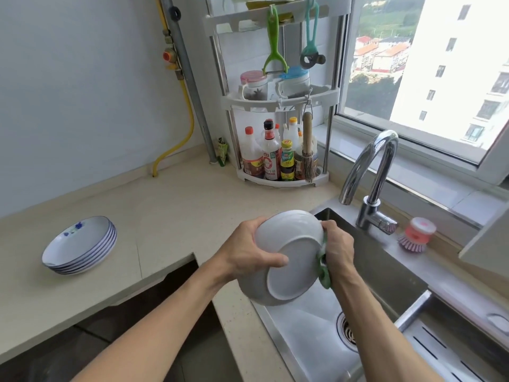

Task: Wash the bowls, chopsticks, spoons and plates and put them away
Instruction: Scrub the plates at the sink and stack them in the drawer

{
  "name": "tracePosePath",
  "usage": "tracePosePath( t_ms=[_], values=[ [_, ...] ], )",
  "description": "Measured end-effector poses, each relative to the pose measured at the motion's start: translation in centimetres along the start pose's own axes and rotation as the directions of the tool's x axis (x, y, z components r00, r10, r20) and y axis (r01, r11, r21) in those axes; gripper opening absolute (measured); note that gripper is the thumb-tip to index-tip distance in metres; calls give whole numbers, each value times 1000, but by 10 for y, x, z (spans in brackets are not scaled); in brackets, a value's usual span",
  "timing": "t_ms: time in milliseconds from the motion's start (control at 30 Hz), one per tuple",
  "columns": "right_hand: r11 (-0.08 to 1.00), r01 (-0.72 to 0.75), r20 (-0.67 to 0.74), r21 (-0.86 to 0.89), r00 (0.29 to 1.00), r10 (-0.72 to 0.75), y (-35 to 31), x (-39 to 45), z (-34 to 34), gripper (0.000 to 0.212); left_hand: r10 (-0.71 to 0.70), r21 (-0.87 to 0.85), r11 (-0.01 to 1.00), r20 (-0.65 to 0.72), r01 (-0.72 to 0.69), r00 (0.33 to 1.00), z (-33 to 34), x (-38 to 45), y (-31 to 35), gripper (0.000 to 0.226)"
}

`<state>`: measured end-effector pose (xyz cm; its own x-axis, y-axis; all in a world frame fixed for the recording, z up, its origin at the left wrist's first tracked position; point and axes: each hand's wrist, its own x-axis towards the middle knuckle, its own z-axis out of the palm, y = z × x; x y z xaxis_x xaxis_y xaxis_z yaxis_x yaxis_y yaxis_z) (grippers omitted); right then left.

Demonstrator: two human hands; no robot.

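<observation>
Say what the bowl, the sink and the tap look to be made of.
Bowl: glazed white ceramic, judging by its smooth gloss and foot ring.
Sink: brushed stainless steel; dull grey sheen.
Tap: polished, probably chromed metal; mirror-like reflections.

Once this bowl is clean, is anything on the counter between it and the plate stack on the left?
Nothing visible. The white bowl, held over the sink by the left hand and right hand, has bare countertop between it and the plate stack.

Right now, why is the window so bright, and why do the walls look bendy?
Head view: daylight floods the window, so the white building outside washes out; the wide lens bends straight lines near the edges; the tap shows shiny glare; the bowl stays sharp in both hands.
</observation>
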<state>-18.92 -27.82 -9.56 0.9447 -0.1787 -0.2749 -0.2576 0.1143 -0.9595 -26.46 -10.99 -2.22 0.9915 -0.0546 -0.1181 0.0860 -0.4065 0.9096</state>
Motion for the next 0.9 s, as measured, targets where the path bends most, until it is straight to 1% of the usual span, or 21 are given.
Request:
tracePosePath(
  t_ms=[33,100,167,233,267,333,367,400,467,500,533,567,667,700,733,800,833,867,900],
  values=[
    [995,71,56,-65,996,-67,-5,-1,0,36,-23,49,999,41,21,999,-3,3,4,66],
    [955,237,216,-177,956,-197,-15,0,4,38,-76,182,982,87,59,993,-4,9,12,57],
    [894,377,338,-242,896,-287,-27,-2,8,30,-100,288,955,74,75,992,-2,14,14,53],
    [824,508,350,-251,841,-412,-32,-8,14,23,-93,290,953,14,85,996,3,16,11,53],
    [765,587,355,-265,797,-488,-33,-15,19,24,-87,268,959,-41,94,995,6,16,8,52],
    [607,744,408,-279,664,-627,-29,-30,30,32,-67,257,961,-142,102,988,10,18,6,43],
    [586,769,418,-256,634,-650,-24,-32,34,33,-53,255,962,-167,95,984,11,18,6,41],
    [642,734,393,-224,670,-629,-21,-30,33,32,-43,244,966,-166,83,985,12,16,6,44],
    [837,526,290,-154,833,-471,-21,-14,23,27,-23,225,973,-130,52,991,11,10,6,56],
    [891,435,260,-129,882,-393,-20,-8,18,27,-9,226,974,-121,37,993,9,5,6,59],
    [905,410,247,-118,895,-373,-19,-7,16,27,1,230,973,-121,27,993,6,2,5,61],
    [896,432,245,-102,884,-398,-19,-10,17,28,7,237,971,-132,25,991,5,1,6,60],
    [800,593,308,-94,781,-543,-19,-31,32,39,21,245,969,-202,29,979,7,3,11,56],
    [782,614,308,-102,767,-562,-17,-32,32,40,29,255,967,-207,26,978,8,4,13,54],
    [796,596,299,-105,783,-546,-15,-27,30,37,35,271,962,-200,21,979,8,2,14,53],
    [885,457,258,-89,869,-422,-15,-13,23,33,58,290,957,-177,-4,982,7,-3,12,53],
    [908,411,257,-82,889,-379,-15,-10,23,34,60,273,962,-185,-7,981,6,-5,11,53],
    [908,414,258,-72,887,-384,-14,-12,25,36,53,253,967,-203,0,978,6,-6,9,53],
    [888,455,264,-64,866,-425,-14,-18,29,40,40,237,971,-229,16,972,6,-6,9,53]
  ],
)
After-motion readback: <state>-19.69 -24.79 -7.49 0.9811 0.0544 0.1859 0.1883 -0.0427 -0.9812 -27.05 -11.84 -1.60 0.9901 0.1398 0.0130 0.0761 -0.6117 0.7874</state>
